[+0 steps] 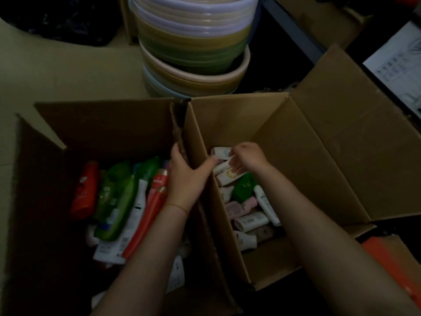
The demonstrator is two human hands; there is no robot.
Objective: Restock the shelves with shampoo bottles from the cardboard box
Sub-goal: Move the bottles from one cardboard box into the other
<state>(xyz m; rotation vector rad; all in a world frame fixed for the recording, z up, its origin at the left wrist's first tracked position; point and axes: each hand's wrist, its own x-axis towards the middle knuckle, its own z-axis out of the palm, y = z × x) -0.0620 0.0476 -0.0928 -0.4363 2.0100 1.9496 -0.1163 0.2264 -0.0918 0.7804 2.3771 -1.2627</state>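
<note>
Dim light falls on a pale floor (68, 71) where two open cardboard boxes stand side by side, touching along one wall. Behind that shared wall rises a stack of plastic basins (193, 42); its top runs out of view. Left of the wall, the left box (102, 124) holds long shampoo bottles (118, 201) lying flat: red, green, white and coral, their labels too dark to read. Right of the wall, the right box (296, 133) holds smaller bottles and tubes (248, 213), white, pink and one green, heaped against the wall, while the box's far half shows bare cardboard. Its right flap lies spread outward. The left hand (186, 176) grips the top edge of the shared wall, thumb on the right side, fingers curled over the left. The right hand (246, 160), just right of the wall, pinches a small white bottle (225, 166) at the top of the heap; the fingertips are partly hidden behind it. Both forearms cover the near parts of the boxes. Far right of the wall, an orange thing (391, 265) and a printed white sheet (401, 69) are cut off by the frame.
</note>
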